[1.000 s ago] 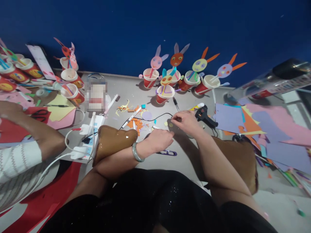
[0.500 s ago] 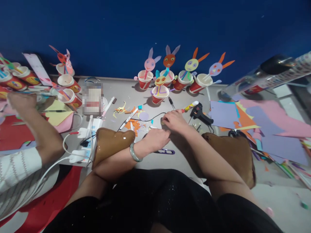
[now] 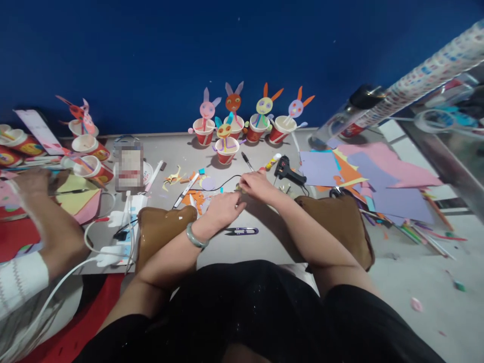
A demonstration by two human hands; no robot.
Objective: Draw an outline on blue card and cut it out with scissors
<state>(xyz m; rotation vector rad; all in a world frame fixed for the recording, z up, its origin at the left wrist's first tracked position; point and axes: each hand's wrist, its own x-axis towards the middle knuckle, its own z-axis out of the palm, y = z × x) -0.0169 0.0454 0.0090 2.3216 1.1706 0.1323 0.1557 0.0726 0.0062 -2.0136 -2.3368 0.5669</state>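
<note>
My left hand [image 3: 226,209], with a pale bangle at its wrist, hovers low over the table, thumb and finger slightly apart with nothing visible between them. Just to its right, my right hand [image 3: 257,186] has its fingers curled together around something small at the tips, too hidden to name. Below both hands lie dark thread snips [image 3: 242,231]. A white marker [image 3: 186,190] and orange paper scraps [image 3: 194,199] are left of my left hand. Beyond my right hand are a black pen [image 3: 246,160], a yellow glue stick [image 3: 273,161] and a black glue gun [image 3: 290,172].
Several cups with paper rabbits [image 3: 226,151] stand by the blue wall. Brown cushions [image 3: 164,227] flank my forearms. Coloured paper [image 3: 321,169] and a clear bottle [image 3: 340,118] are right; a power strip [image 3: 132,227] and a co-worker's arm [image 3: 56,217] are left.
The view has swung right, so the table's things sit further left. My left hand has drawn slightly away from my right, uncovering more of the snips.
</note>
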